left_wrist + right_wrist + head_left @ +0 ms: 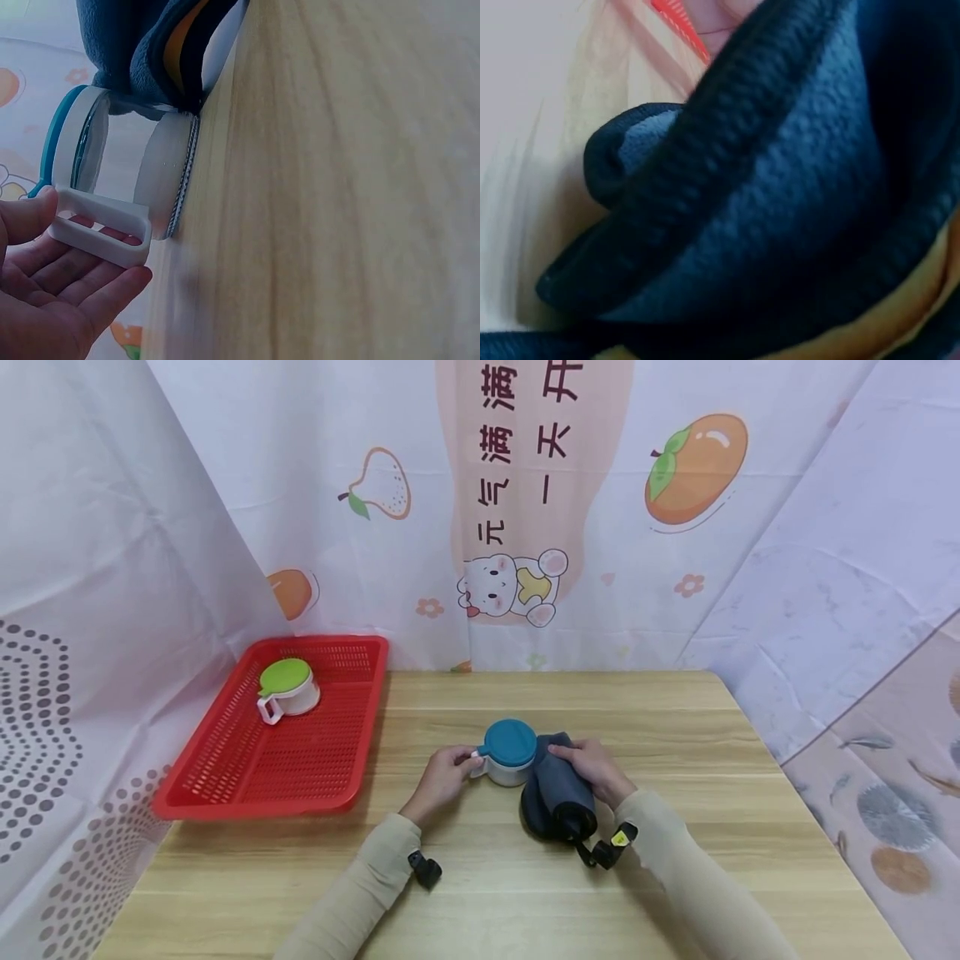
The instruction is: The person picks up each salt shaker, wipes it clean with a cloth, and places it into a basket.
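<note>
A seasoning jar [512, 745] with a blue lid, a clear body and a white handle [101, 238] stands upright on the table. My left hand [446, 778] holds it by the handle, the thumb near the lid's edge and the fingers behind in the left wrist view. At the jar's right side, my right hand [594, 768] grips a dark blue-grey cloth [557, 781], bunched and touching the jar. Folds of the cloth [780, 180] fill most of the right wrist view and hide the right fingers. An orange-tan strip shows along the cloth's edge.
To the left, a red slatted basket [360, 777] holds another jar [296, 695] with a green lid and white handle. The wooden table [480, 893] meets a printed curtain [390, 568] at its back edge.
</note>
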The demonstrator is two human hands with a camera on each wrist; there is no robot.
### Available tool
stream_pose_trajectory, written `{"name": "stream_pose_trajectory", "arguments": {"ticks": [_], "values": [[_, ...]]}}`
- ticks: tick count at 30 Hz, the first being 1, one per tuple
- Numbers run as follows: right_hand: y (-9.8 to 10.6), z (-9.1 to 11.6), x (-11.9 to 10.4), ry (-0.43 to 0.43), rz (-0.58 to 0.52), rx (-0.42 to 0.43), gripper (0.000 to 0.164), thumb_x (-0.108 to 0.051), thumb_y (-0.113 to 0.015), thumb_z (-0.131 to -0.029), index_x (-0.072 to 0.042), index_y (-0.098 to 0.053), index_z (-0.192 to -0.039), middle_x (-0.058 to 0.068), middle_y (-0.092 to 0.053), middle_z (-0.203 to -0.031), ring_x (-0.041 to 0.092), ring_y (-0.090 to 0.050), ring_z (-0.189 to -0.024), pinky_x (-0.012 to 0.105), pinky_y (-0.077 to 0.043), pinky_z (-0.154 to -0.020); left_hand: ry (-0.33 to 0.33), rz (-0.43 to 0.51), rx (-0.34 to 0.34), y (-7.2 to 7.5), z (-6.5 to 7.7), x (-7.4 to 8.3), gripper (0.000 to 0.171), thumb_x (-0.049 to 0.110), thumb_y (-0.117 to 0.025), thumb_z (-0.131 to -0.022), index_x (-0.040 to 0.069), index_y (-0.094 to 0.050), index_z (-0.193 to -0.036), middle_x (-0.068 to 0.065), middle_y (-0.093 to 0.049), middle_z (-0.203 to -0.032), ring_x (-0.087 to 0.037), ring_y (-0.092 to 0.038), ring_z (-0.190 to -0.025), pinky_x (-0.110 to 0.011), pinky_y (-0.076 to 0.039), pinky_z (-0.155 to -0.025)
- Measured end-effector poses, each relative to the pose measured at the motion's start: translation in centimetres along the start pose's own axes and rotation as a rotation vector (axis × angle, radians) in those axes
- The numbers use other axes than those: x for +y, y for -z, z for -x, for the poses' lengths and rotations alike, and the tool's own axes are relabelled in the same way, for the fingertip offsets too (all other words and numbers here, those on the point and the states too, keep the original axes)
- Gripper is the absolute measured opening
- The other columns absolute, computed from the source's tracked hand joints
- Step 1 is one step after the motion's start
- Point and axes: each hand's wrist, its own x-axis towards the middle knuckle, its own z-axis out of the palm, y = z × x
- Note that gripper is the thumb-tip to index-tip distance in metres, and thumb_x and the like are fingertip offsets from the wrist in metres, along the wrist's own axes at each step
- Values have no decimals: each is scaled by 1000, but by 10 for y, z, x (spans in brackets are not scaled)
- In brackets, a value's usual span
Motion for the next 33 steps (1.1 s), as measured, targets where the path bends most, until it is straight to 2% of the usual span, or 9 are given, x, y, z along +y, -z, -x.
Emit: {"name": "stream_pose_trajectory", "arguments": {"ticks": [3, 7, 14, 25, 30, 33], "values": [[-1, 4, 1, 11, 13, -2, 34, -38, -59, -84, -3, -59, -83, 3, -54, -76, 16, -50, -67, 26, -42, -57, -16, -9, -9, 0, 0, 0, 16, 22, -56, -89, 11, -66, -95, -8, -60, -82, -12, -49, -71, -23, -42, -60], [-3, 12, 1, 29, 13, 0, 31, -36, -60, -84, -5, -59, -80, 3, -54, -77, 16, -50, -68, 26, -41, -57, -21, -4, -17, 0, 1, -1, 17, 22, -56, -89, 10, -66, -96, -9, -61, -83, -12, -48, -71, -23, -42, -61], [-9, 18, 6, 47, -17, -40, 30, -34, -61, -83, -4, -60, -84, 4, -57, -81, 17, -52, -70, 27, -43, -58, 19, 3, -20, -1, -1, -2, 16, 23, -55, -90, 14, -66, -96, -2, -61, -87, -14, -50, -77, -24, -43, -65], [-27, 25, 8, 69, -21, -100, 34, -33, -63, -80, -2, -66, -92, 6, -61, -84, 19, -54, -76, 27, -42, -63, -24, -30, -32, 0, 1, 1, 15, 22, -55, -90, 12, -66, -95, -1, -61, -86, -13, -50, -77, -23, -42, -65], [-28, 29, 5, 85, -25, -99, 32, -30, -61, -82, -2, -66, -96, 6, -61, -87, 19, -53, -78, 26, -41, -65, -20, -31, -31, 0, 1, 1, 15, 22, -55, -89, 14, -66, -96, -1, -62, -88, -13, -50, -80, -23, -42, -67], [-27, 28, 5, 76, -29, -92, 30, -28, -61, -83, -1, -66, -94, 5, -60, -83, 18, -53, -76, 26, -41, -64, -23, -39, -30, 0, 2, 2, 14, 21, -55, -89, 13, -66, -95, -1, -61, -87, -14, -50, -80, -23, -42, -67]]}}
